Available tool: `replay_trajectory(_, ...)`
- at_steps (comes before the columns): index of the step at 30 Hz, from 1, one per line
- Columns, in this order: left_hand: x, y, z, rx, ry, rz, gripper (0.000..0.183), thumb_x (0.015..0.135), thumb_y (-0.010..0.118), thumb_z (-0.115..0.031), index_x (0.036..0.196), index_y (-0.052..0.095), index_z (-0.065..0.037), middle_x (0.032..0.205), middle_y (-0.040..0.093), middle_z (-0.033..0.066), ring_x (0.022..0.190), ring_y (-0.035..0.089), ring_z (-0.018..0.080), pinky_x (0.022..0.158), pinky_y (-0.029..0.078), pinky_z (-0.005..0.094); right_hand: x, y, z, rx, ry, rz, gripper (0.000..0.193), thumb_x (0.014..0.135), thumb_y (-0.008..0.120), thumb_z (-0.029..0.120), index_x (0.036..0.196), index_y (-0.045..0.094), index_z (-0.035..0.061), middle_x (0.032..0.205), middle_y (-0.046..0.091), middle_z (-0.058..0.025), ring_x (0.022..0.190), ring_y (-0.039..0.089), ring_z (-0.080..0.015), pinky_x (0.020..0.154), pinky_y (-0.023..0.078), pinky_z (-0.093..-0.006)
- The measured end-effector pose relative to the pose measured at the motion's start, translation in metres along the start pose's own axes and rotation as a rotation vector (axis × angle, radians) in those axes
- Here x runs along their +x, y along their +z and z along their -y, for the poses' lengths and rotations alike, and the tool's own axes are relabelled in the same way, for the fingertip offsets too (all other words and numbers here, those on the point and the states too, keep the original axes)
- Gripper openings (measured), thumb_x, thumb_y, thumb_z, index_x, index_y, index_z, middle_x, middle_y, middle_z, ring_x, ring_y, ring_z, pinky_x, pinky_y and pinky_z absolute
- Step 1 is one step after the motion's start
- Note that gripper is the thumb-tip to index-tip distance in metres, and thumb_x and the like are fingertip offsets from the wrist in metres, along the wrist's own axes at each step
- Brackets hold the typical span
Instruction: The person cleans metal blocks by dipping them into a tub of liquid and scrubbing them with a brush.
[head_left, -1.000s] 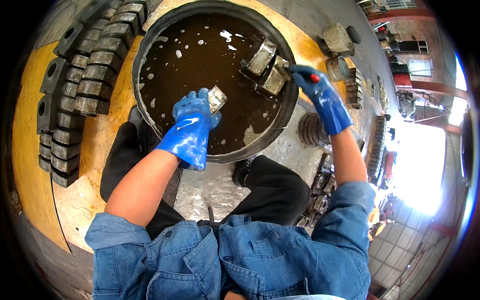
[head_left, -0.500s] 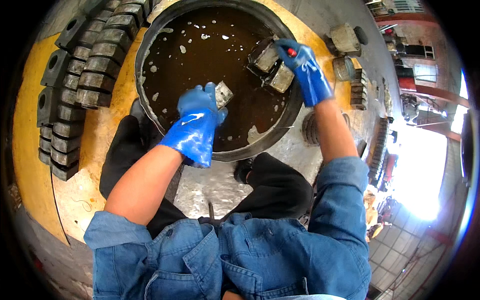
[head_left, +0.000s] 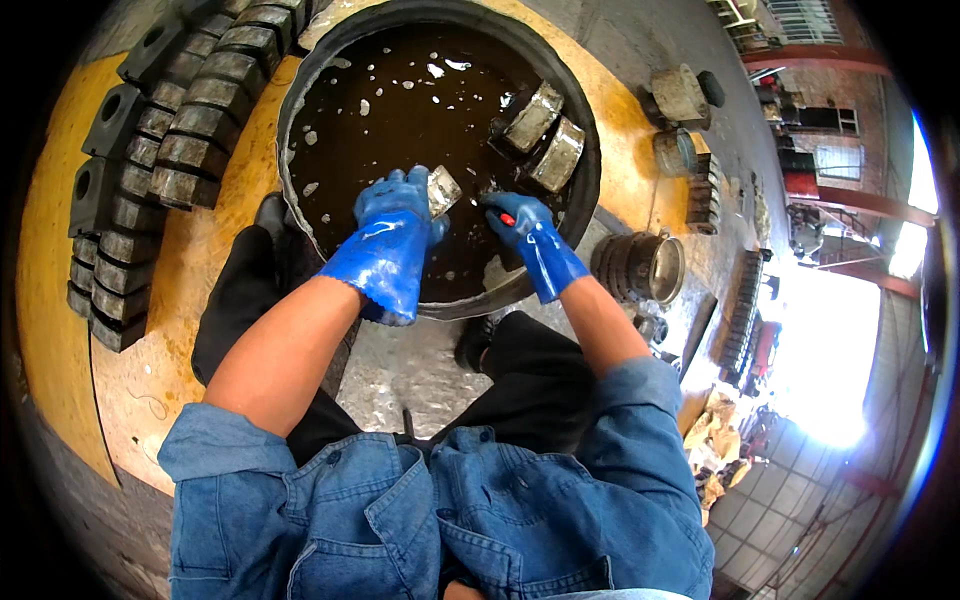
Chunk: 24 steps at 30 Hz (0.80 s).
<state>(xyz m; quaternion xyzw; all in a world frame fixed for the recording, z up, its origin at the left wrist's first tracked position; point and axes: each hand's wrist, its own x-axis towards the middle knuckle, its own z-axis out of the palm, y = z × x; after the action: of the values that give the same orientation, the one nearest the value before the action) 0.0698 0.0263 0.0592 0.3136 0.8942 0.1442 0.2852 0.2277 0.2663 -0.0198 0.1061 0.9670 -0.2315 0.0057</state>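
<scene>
Both my hands wear blue rubber gloves over a wide round tub (head_left: 586,150) of brown liquid. My left hand (head_left: 393,225) is closed round a small grey metal block (head_left: 443,191), which sticks out past the fingers on the right. Just right of it, my right hand (head_left: 522,222) is closed on a tool with a red end (head_left: 507,220); the glove hides most of the tool. Two wet curved metal blocks, an upper one (head_left: 534,118) and a lower one (head_left: 557,157), rest at the tub's right side, partly above the liquid.
Rows of stacked metal blocks (head_left: 190,155) and dark pieces with round holes (head_left: 115,120) line the left. Metal rings (head_left: 640,267), a cylinder (head_left: 680,97) and a glass-like jar (head_left: 672,153) stand right of the tub. My legs straddle the near side.
My right hand has come left and nearer, from the two blocks in the tub to beside my left hand. The left hand keeps its block in nearly the same place.
</scene>
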Motion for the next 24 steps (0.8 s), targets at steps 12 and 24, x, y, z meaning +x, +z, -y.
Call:
replay_trajectory(12,0.0,0.002,0.001,-0.018,0.003,-0.001,0.084,0.082,0.083,-0.046,0.151,0.049,-0.013,0.139,0.062,0.0162,0.13,0.062,0.0351,0.11,0.049,0.0484,0.075,-0.16,0.008,0.451,0.209,0.093,0.027,0.101,0.07,0.017,0.126,0.076,0.0072,0.113,0.079,-0.0046,0.1,0.071,-0.0148,0.094,0.057,-0.0335)
replay_trajectory(24,-0.002,0.001,0.0,-0.014,0.022,0.002,0.083,0.084,0.081,-0.046,0.151,0.049,-0.012,0.141,0.062,0.016,0.132,0.061,0.0336,0.113,0.047,0.0469,0.171,-0.212,-0.128,0.151,0.32,-0.131,0.032,0.096,0.076,0.032,0.123,0.079,0.0139,0.105,0.08,0.002,0.099,0.069,-0.0113,0.094,0.053,-0.0321)
